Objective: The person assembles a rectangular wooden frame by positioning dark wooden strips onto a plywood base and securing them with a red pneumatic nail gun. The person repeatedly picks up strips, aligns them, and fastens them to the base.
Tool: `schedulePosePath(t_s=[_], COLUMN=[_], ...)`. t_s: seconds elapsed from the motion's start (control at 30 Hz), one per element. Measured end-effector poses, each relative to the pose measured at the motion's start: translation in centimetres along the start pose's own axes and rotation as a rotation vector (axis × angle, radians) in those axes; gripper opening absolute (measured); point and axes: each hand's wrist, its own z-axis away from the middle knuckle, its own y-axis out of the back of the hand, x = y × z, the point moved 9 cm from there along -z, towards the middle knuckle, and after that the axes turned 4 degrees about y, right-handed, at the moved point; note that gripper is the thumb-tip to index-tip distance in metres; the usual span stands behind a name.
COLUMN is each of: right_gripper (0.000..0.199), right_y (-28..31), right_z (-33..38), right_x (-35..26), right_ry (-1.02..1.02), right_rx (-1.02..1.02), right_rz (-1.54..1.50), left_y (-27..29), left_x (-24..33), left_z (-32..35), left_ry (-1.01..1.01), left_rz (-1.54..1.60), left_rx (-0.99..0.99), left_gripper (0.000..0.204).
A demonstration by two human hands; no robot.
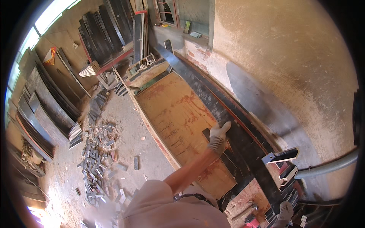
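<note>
A long black board slants from the far wall down to the lower right, its far part blurred. My left hand, in a pale knit glove with a dark cuff, is closed on the board's left edge, thumb on top. At the board's near end is my right hand, also gloved. It looks curled against the board, with its fingers partly hidden. Beneath lies a wide tan panel work table stained red. By my right hand are a wooden-handled tool and a red tool.
Several offcut blocks lie piled on the dusty floor at left. Dark boards lean along the back, with more panels at left. A plastered wall borders the right side; a grey pipe and a black bracket-like piece project near it.
</note>
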Motion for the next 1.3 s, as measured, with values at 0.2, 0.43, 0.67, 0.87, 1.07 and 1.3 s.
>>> schedulePosePath(t_s=[0.2,0.43,0.67,0.87,1.07,1.3], right_gripper=[0.027,0.03,0.034,0.038,0.048,0.04], right_y=[-5.2,-6.8,-4.0,-8.1,-5.9,-7.7], right_z=[-7.9,-14.5,-17.9,-22.3,-23.6,-25.4], right_x=[-4.3,-1.2,-2.6,3.1,5.7,8.2], right_ry=[-0.302,-0.262,0.324,-0.085,-0.284,-0.302], right_rx=[0.07,0.057,0.185,0.437,0.565,0.579], right_rz=[-0.782,-0.805,0.258,-0.463,0.021,-0.028], left_y=[-5.9,-4.7,-7.1,-3.3,-6.2,-6.0], left_x=[0.4,-3.4,-4.8,-3.3,-7.8,-8.4], left_z=[-9.7,-17.2,-20.0,-29.1,-28.7,-30.6], left_ry=[-0.178,-0.171,-1.024,-0.193,-0.086,-0.1], left_rz=[-0.226,-0.392,-1.904,-0.483,-0.441,-0.466], left_rx=[0.076,0.216,-0.166,0.011,0.126,0.083], left_gripper=[0.018,0.02,0.03,0.026,0.023,0.032])
